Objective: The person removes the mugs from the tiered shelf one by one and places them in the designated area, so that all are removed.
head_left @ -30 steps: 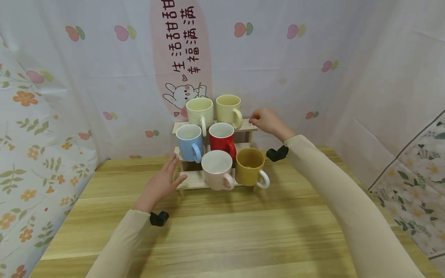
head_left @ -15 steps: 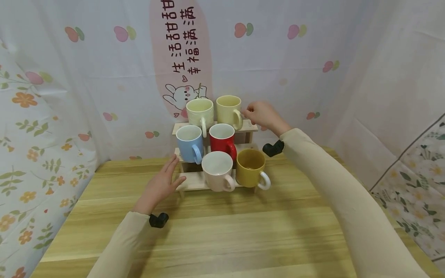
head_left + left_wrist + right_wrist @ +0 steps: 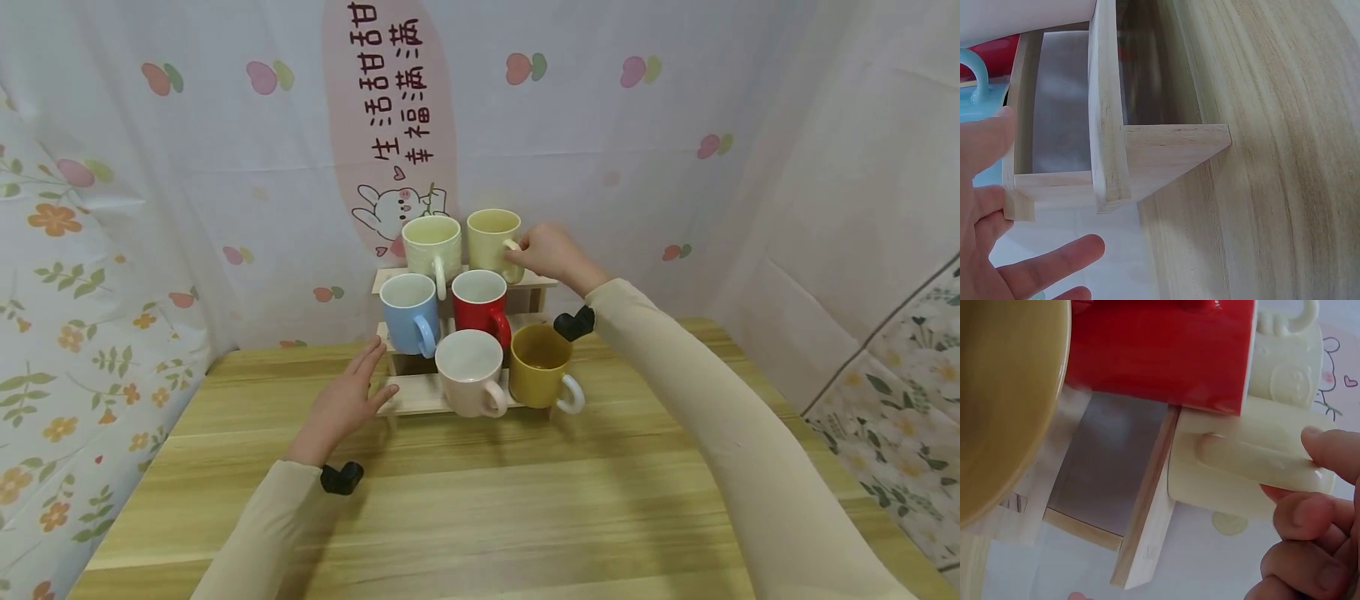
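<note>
My right hand (image 3: 553,252) pinches the handle of the pale yellow mug (image 3: 487,242) between thumb and index finger. That mug stands on the right of the top tier of a wooden step rack (image 3: 408,395); the right wrist view shows its handle (image 3: 1254,464) up close. At the rack's left end, my left hand (image 3: 339,410) is spread with relaxed fingers, nearest the blue mug (image 3: 405,325). Whether it touches the wood cannot be made out. Beside the pale yellow mug sits a light green embossed mug (image 3: 429,250).
On the middle tier a red mug (image 3: 474,308) stands right of the blue one. Below are a pale pink mug (image 3: 467,379) and a mustard mug (image 3: 536,371) with a white handle. The wooden table (image 3: 465,508) extends in front; printed cloth (image 3: 600,167) hangs behind.
My right hand has moved left from beside the top tier to the pale yellow mug and taken its handle. The left hand has hardly moved.
</note>
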A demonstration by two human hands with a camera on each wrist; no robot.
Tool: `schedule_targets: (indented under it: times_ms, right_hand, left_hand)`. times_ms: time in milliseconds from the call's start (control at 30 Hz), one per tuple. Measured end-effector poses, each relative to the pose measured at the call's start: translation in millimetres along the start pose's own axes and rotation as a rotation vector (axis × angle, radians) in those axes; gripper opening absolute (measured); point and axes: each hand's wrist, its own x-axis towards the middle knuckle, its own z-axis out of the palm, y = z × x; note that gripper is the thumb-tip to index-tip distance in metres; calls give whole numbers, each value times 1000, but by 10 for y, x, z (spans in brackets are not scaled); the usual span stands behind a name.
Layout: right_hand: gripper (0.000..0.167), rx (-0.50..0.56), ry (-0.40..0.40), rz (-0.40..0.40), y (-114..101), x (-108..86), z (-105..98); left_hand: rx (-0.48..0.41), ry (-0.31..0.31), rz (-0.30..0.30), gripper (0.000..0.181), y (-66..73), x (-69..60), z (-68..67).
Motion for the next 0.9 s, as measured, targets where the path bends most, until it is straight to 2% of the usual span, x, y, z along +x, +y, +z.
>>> schedule_targets:
  times_ms: [267,567,700,900]
  right_hand:
    - [24,14,-1,5,-26,17,38]
    - [19,58,23,-2,43,-42,42]
    - [17,56,81,-8,80,-86,26]
    - [20,-15,206,-41,168,-175,1]
  left_hand:
    - [20,24,18,73,-14,-11,-15]
    - [20,11,28,73,-31,-22,-27]
    - [16,16,29,74,-37,-17,-36]
    - [17,4,30,73,-43,-25,-41]
